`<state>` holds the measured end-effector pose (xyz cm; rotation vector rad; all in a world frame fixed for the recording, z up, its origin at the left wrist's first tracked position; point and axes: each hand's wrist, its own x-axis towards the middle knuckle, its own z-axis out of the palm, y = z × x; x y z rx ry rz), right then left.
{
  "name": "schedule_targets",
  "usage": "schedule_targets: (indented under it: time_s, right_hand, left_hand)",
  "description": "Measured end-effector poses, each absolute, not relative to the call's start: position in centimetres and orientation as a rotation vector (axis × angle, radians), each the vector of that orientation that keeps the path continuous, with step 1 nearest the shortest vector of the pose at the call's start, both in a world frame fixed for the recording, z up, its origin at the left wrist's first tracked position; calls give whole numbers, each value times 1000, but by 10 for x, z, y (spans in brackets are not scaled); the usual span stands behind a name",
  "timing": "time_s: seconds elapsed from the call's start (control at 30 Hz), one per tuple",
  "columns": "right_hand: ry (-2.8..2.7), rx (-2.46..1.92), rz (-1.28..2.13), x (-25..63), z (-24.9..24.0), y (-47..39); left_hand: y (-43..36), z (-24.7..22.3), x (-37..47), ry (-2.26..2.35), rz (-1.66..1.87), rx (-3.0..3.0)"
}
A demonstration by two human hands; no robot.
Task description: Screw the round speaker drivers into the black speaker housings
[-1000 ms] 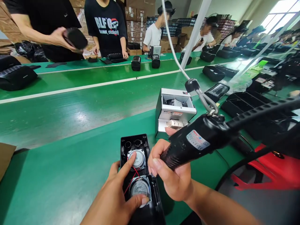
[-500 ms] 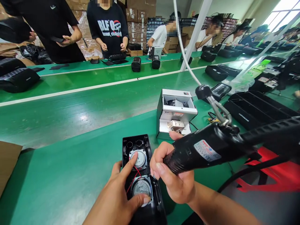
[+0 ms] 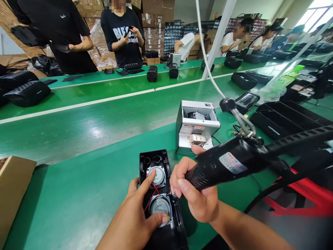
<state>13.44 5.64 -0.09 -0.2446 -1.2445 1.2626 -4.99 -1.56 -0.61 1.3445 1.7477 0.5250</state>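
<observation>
A black speaker housing [image 3: 179,225] lies on the green table, with two round silver speaker drivers [image 3: 157,177] and red wires in it. My left hand [image 3: 140,205] rests spread over it, index finger on the upper driver and thumb on the lower driver [image 3: 160,205]. In my right hand [image 3: 195,191] is a black electric screwdriver [image 3: 221,163], tilted, its front end at the housing's right side between the drivers. The tip is mostly hidden by my fingers. A white cable holds the tool from above.
Beyond my right hand stands a white screw dispenser [image 3: 197,128]. A cardboard box [image 3: 18,194] is at the left edge. Black cases [image 3: 288,121] and a red stool [image 3: 307,198] are on the right. Across the green conveyor [image 3: 91,121], several people stand or sit.
The whole view has shifted slightly, and more of the cardboard box shows. My hands keep their places on the housing and tool. A person across the conveyor has raised their hands with a small dark item.
</observation>
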Motion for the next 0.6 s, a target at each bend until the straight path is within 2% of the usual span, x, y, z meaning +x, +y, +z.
schedule_targets:
  time_s: [0.6]
  right_hand:
    - [-1357, -352, 1163, 133, -3, 56]
  left_hand:
    - [-15, -13, -61, 1724, 559, 1512]
